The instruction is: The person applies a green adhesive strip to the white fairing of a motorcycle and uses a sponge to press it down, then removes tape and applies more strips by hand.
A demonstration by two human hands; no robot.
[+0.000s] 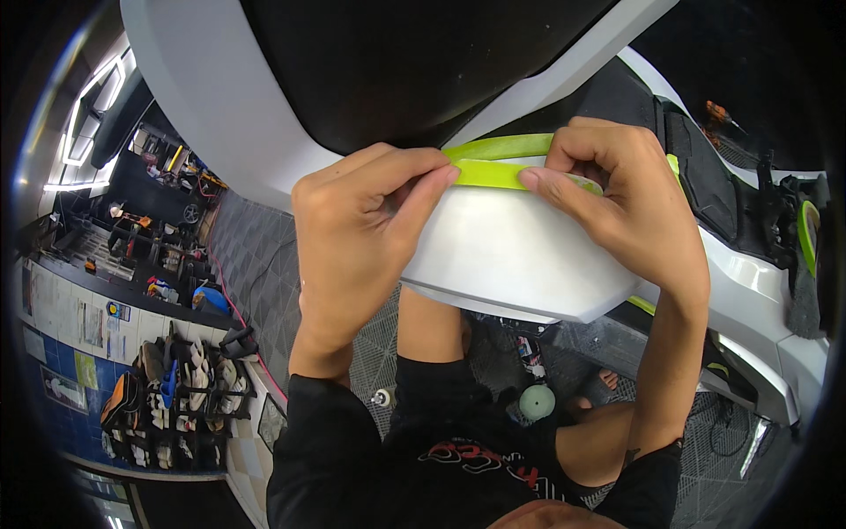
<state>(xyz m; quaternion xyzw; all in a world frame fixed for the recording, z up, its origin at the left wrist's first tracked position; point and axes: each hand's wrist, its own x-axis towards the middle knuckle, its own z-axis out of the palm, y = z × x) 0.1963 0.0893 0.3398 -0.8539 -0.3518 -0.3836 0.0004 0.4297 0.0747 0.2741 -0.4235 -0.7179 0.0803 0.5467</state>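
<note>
Between the thumb and forefinger of my left hand [360, 225] is one end of a bright yellow-green strip of masking tape [489, 175]. My right hand [638, 205] pinches the same strip a short way to the right, its other fingers curled. A duller green length of tape [499, 147] arcs behind, from my left fingertips to my right hand. Both hands are over the top edge of a glossy white vehicle part [522, 244] with a rounded lower edge. How far the strip is stuck down cannot be seen. My right fingers hide part of the tape.
A dark window pane [410, 66] in a white frame rises ahead. Black trim [700, 178] and a cordless drill [720, 118] are at right. A pale green round object [537, 402] and a small bottle [383, 397] stand low down. A shoe rack [185, 397] and a pink hose [261, 373] are left.
</note>
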